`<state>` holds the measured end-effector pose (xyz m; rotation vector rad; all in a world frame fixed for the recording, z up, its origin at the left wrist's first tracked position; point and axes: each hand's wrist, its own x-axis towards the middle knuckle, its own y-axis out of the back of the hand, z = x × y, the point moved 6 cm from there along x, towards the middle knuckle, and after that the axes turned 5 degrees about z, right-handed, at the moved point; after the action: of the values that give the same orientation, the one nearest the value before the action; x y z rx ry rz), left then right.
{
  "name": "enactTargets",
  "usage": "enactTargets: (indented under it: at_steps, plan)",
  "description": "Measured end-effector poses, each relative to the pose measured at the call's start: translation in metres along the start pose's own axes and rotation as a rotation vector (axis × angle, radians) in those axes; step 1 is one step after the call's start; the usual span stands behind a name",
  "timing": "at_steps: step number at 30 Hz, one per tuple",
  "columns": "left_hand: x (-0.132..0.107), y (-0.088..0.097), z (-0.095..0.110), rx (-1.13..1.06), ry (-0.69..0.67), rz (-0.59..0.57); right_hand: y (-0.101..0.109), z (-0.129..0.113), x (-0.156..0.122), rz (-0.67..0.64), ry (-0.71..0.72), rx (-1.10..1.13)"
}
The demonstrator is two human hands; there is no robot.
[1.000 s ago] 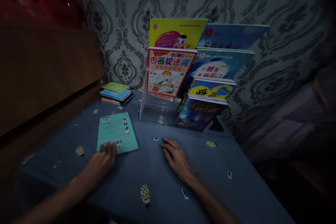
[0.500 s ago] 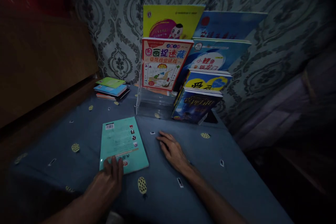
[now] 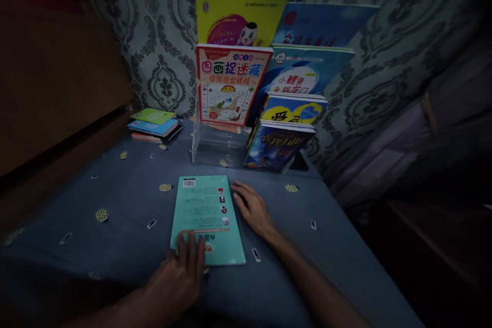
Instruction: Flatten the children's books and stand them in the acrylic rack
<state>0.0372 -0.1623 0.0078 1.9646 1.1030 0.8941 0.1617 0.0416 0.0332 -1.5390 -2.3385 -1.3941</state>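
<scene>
A teal paperback book (image 3: 205, 210) lies flat on the cloth, its barcode corner away from me and the printing upside down. My left hand (image 3: 184, 266) is closed over its lower left corner, fingers on the cover; the thumb is partly hidden. Just past the book's right edge, my right hand (image 3: 253, 210) rests open and palm down on the cloth. Its fingertips are close to the upper right corner; whether they touch it I cannot tell.
Behind the book stands a clear acrylic rack (image 3: 219, 151) with several upright books, including a red-bordered picture book (image 3: 232, 87) and a dark blue book (image 3: 277, 146). A small stack of books (image 3: 154, 125) sits at the back left. A patterned blue tablecloth (image 3: 126, 246) covers the table.
My left hand has slid the teal book to the right across the cloth, closer to my right hand. My view has shifted slightly.
</scene>
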Motion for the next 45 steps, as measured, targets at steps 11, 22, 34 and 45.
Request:
enactTargets:
  at_steps: [11,22,34,45]
  plan:
    - [0.059,0.017,0.004,-0.086,-0.243,0.029,0.015,0.01,0.004,0.03,0.008,-0.111]
    - [0.078,0.017,-0.019,-0.353,-0.248,-0.105,0.013,0.022,0.003,-0.03,-0.049,-0.198]
    - [0.16,-0.042,-0.089,-0.475,0.007,-0.046,0.013,0.022,0.002,-0.032,-0.052,-0.22]
    - [0.164,-0.062,-0.092,-0.605,0.121,0.142,-0.007,-0.009,0.027,-0.242,0.126,-0.31]
